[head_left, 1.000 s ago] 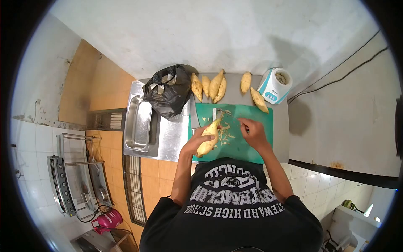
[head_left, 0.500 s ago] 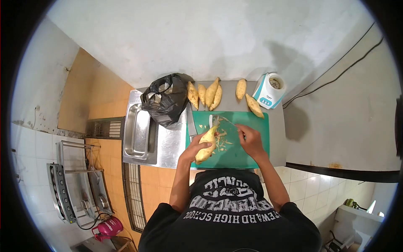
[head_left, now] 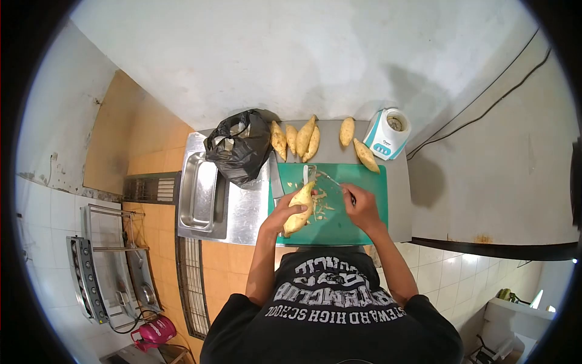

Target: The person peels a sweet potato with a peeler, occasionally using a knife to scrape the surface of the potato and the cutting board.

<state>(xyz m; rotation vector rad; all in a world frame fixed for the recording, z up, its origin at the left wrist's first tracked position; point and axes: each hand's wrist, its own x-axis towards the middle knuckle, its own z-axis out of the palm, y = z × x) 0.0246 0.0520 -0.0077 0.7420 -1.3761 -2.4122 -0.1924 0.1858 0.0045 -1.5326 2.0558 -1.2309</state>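
My left hand is wrapped around a partly peeled yellow sweet potato, its narrow end pointing away from me over the cutting board. My right hand is closed on a slim metal tool with a dark handle; I cannot tell its exact kind. The tool's far end reaches toward the tip of the sweet potato. Peel scraps are scattered on the green cutting board between my hands. A white-handled utensil lies near the board's far edge.
A large knife lies along the board's left edge. Behind the board are several sweet potatoes and a white-and-teal blender base. To the left stand a black plastic bag and a steel sink.
The tool in my right hand has shifted slightly, and its dark handle end now shows. My left hand keeps the sweet potato in nearly the same place. The camera view has shifted a little.
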